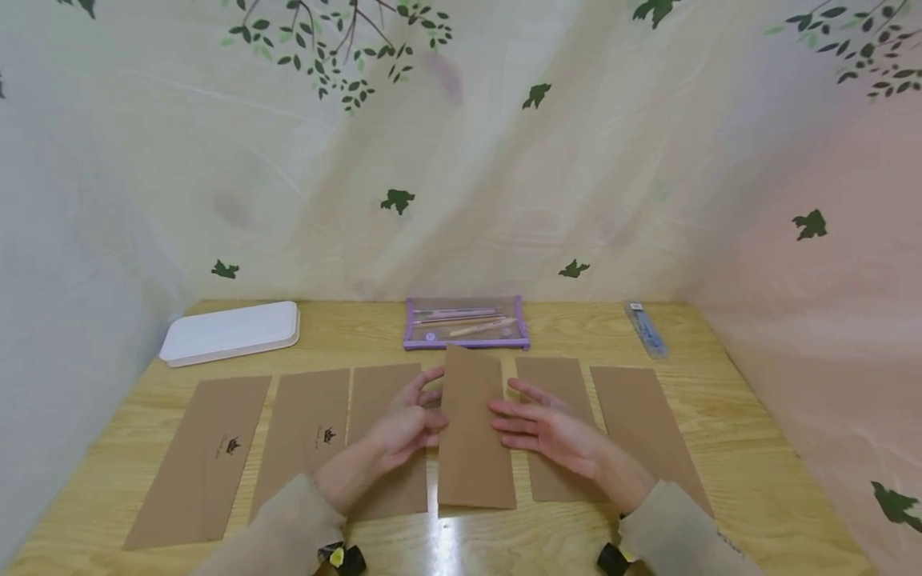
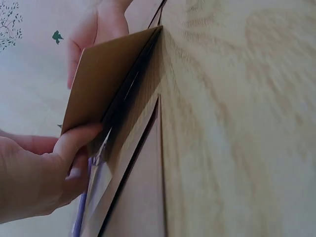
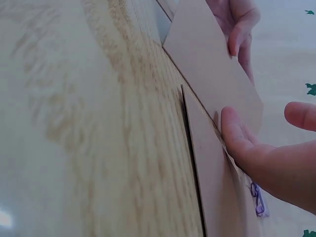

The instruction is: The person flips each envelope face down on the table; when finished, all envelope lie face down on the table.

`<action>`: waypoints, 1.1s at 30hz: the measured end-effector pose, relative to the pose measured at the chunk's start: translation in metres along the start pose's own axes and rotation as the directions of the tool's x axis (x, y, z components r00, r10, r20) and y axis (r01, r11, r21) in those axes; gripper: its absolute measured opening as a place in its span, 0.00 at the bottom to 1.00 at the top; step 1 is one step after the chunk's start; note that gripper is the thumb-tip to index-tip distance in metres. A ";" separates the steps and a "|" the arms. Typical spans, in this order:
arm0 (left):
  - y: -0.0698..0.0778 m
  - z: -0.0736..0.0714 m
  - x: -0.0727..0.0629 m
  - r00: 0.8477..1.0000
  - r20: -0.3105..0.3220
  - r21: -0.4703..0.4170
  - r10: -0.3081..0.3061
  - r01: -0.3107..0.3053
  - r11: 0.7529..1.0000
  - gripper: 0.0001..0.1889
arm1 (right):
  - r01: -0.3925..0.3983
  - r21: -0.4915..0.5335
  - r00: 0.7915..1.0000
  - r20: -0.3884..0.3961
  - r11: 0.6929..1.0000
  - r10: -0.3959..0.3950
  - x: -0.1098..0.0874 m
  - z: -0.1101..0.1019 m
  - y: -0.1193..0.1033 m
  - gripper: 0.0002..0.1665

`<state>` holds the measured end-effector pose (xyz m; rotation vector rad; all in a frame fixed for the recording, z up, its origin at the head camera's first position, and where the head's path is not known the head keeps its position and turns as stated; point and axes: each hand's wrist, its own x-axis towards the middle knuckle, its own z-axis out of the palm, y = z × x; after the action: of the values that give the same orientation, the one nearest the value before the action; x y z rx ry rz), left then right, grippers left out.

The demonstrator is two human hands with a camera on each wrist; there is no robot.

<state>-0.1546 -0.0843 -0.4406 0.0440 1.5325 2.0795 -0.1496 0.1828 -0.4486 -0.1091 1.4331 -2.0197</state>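
A brown kraft-covered notebook (image 1: 475, 440) stands tilted up off the table in the middle of a row of similar ones. My left hand (image 1: 403, 428) pinches its left edge, thumb on the near face in the left wrist view, fingers (image 2: 76, 180) behind. At the opposite edge, the nearly straight fingers of my right hand (image 1: 555, 436) touch the notebook, with the thumb held away from it. Beneath my left hand lies another brown notebook (image 1: 389, 492), and one more (image 1: 562, 476) lies under my right hand.
Two brown notebooks with small crown prints, the outer one (image 1: 187, 472) and its neighbour (image 1: 298, 440), lie to the left. Another (image 1: 648, 424) lies far right. Along the back are a white case (image 1: 230, 332), a purple-edged mesh pencil pouch (image 1: 468, 344) and a blue packet (image 1: 648, 330).
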 end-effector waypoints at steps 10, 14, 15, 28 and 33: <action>0.007 -0.003 -0.003 0.999 0.029 0.108 -0.031 0.027 0.994 0.46 | 0.014 0.005 1.000 0.022 1.000 -0.014 -0.003 -0.005 -0.007 0.43; 0.006 -0.002 -0.001 0.999 0.022 0.071 -0.034 0.033 0.997 0.45 | 0.027 0.008 0.999 0.045 1.000 -0.027 -0.002 -0.005 -0.011 0.42; 0.005 -0.002 -0.001 0.999 0.023 0.063 -0.035 0.034 0.997 0.45 | 0.025 0.008 0.999 0.046 1.000 -0.025 -0.002 -0.005 -0.011 0.42; 0.001 -0.009 -0.009 0.996 0.070 0.115 -0.063 0.055 0.992 0.45 | -0.003 0.024 1.000 -0.002 1.000 0.003 0.001 -0.011 -0.004 0.43; 0.004 -0.015 -0.013 0.996 0.064 0.113 -0.058 0.050 0.992 0.44 | -0.009 0.021 1.000 0.000 1.000 0.009 0.000 -0.013 -0.003 0.42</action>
<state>-0.1506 -0.1039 -0.4389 0.1108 1.5898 1.9303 -0.1566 0.1935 -0.4509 -0.0930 1.4100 -2.0267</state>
